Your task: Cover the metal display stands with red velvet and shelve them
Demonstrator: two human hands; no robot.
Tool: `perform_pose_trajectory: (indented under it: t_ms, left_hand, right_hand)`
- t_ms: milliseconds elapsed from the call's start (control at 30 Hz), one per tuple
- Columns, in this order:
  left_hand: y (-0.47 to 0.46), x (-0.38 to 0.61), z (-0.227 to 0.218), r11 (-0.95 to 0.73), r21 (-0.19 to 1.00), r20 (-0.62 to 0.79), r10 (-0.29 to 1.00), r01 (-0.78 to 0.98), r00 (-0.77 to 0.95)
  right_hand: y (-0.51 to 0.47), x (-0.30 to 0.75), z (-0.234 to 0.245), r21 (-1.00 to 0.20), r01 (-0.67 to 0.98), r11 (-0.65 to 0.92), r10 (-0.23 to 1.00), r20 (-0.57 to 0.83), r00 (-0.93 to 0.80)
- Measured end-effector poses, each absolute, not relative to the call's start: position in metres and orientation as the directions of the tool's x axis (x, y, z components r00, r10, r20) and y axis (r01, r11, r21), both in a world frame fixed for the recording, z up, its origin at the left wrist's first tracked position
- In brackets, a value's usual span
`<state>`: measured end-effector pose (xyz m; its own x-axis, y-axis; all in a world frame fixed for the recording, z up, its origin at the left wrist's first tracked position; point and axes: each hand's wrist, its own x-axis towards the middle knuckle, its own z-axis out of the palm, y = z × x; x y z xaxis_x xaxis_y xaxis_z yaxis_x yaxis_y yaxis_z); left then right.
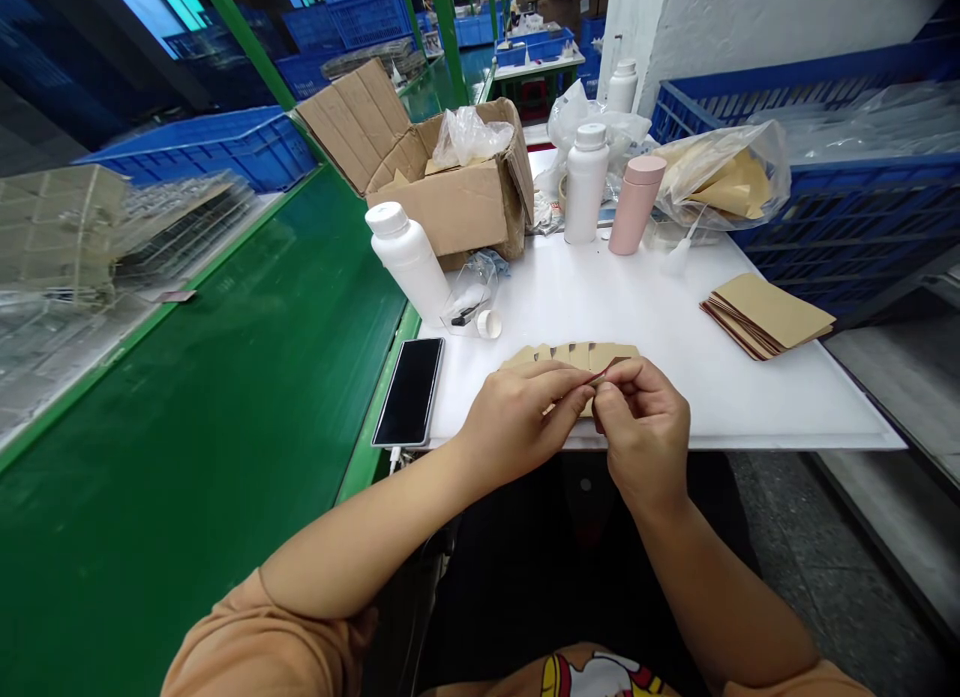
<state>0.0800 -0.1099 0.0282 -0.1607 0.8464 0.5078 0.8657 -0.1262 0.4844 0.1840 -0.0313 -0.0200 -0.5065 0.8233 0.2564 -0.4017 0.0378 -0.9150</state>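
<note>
On the far side of a white table [697, 387], a cardboard box [442, 192] and a plastic bottle [586, 182] are stood, and a stack of kraft-paper sheets [772, 312] is laid at its right end. Near its front edge, fanned kraft cards [570, 355] are spread. Both forearms are angled inward, and the left hand [517, 417] and right hand [645, 427] are brought together, clamped on a thin brown strip [609, 370]. The strip is judged light and slightly flexible, best taken by its edges, though its material is hard to tell at this size.
</note>
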Motion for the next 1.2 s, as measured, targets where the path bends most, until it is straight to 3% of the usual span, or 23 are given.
perform_pose_trajectory:
  t_ms: [100, 200, 267, 367, 500, 700, 933, 1000, 1100, 1200]
  left_hand:
    - [-0.11, 0.079, 0.03, -0.033, 0.5, 0.488, 0.837, 0.865, -0.249]
    - [-0.111, 0.078, 0.031, 0.024, 0.495, 0.466, 0.836, 0.868, -0.289]
    - [-0.111, 0.079, 0.033, 0.029, 0.485, 0.465, 0.838, 0.874, -0.286]
    - [-0.112, 0.082, 0.034, 0.024, 0.466, 0.463, 0.845, 0.885, -0.267]
    - [-0.112, 0.084, 0.036, 0.063, 0.487, 0.407, 0.866, 0.871, -0.291]
    - [-0.109, 0.077, 0.038, 0.105, 0.652, 0.298, 0.875, 0.751, -0.382]
    - [-0.103, 0.065, 0.028, 0.042, 0.818, 0.341, 0.768, 0.574, -0.542]
    - [-0.102, 0.063, 0.026, -0.005, 0.838, 0.339, 0.789, 0.546, -0.512]
    - [-0.101, 0.062, 0.02, -0.059, 0.779, 0.361, 0.856, 0.624, -0.37]
    - [-0.1, 0.068, 0.007, -0.041, 0.567, 0.288, 0.946, 0.823, -0.152]
  right_hand:
    - [-0.028, 0.187, -0.017, -0.908, -0.32, 0.27, 0.822, 0.391, -0.414]
    - [-0.02, 0.19, -0.013, -0.797, -0.205, 0.568, 0.743, 0.603, -0.291]
    - [-0.015, 0.191, -0.011, -0.754, -0.161, 0.636, 0.672, 0.645, -0.363]
    - [-0.01, 0.192, -0.013, -0.804, -0.214, 0.555, 0.639, 0.576, -0.509]
    - [-0.009, 0.19, -0.018, -0.86, -0.307, 0.409, 0.668, 0.511, -0.541]
    - [-0.006, 0.186, -0.022, -0.891, -0.397, 0.22, 0.68, 0.432, -0.592]
    - [0.007, 0.188, -0.024, -0.951, -0.31, 0.003, 0.64, 0.24, -0.73]
    - [0.02, 0.19, -0.028, -0.951, -0.31, 0.003, 0.71, 0.221, -0.669]
    - [0.052, 0.198, -0.04, -0.946, -0.298, 0.129, 0.862, 0.256, -0.438]
    - [0.085, 0.206, -0.057, -0.974, -0.133, 0.185, 0.889, 0.223, -0.4]
